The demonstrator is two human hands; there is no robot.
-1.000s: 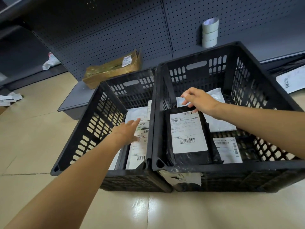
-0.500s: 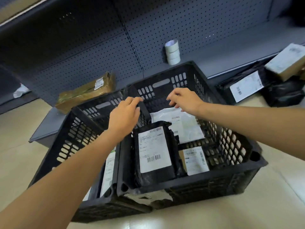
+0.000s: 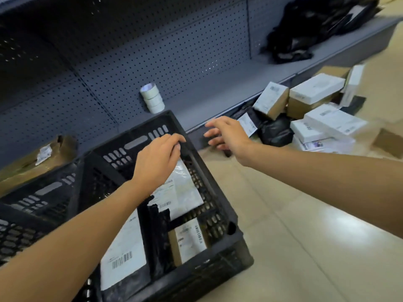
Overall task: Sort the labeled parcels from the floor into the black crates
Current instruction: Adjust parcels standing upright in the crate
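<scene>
Parcels point(image 3: 305, 110) on the floor now face the right hand point(image 3: 229, 134), fingers spread; left hand point(image 3: 159, 160) has reached the crate point(image 3: 218, 192) rim.

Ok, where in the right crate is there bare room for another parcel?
Right crate: bare mesh floor along its right wall, between the white mailer and the small box. The near left is crowded by the black mailer. Left hand hangs over the far end.

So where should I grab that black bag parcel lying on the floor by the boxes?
The black bag is soft and lumpy, slumped between the boxes and the shelf. Probably best from above on its near side, pinching the bunched plastic; the right hand is nearest and open.
</scene>
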